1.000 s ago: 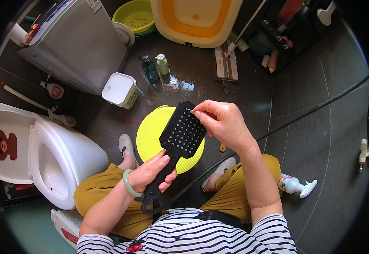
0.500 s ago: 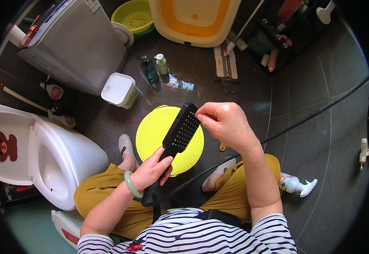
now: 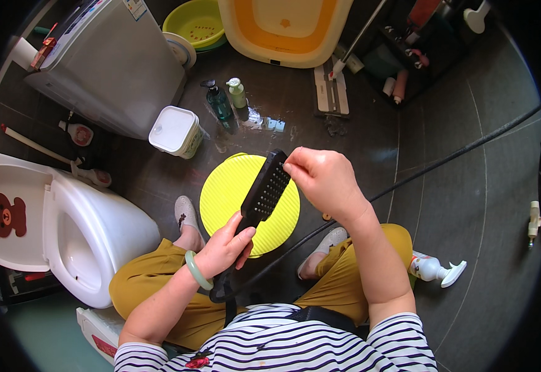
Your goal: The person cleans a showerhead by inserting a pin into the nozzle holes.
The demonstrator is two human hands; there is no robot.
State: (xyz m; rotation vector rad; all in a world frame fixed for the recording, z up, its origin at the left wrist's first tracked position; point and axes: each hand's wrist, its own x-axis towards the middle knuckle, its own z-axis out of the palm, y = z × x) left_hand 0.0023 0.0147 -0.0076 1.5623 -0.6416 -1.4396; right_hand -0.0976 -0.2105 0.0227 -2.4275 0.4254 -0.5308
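My left hand [image 3: 224,247], with a pale green bangle at its wrist, is closed round the handle of a black hand shower head [image 3: 262,197]. Rows of pale nozzles cover the face of the head, which tilts up and to the right. At its upper right edge, my right hand [image 3: 325,178] is closed in a pinch; whatever lies between the fingertips is too small to make out. From below the handle a black hose [image 3: 432,166] loops and runs off to the right. Beneath the shower head lies a round, ridged yellow-green disc [image 3: 221,195] between my feet.
A toilet [image 3: 90,242] with raised lid stands left. Ahead are a white tub [image 3: 174,131], two pump bottles [image 3: 219,104], a washing machine [image 3: 112,68], an orange folding basin [image 3: 283,43] and a flat mop [image 3: 330,93]. A spray bottle [image 3: 429,268] lies right, by my knee.
The hose has shifted up and left, now passing behind my right wrist. My right hand has moved slightly left and up along the shower head's edge. My left hand keeps its hold.
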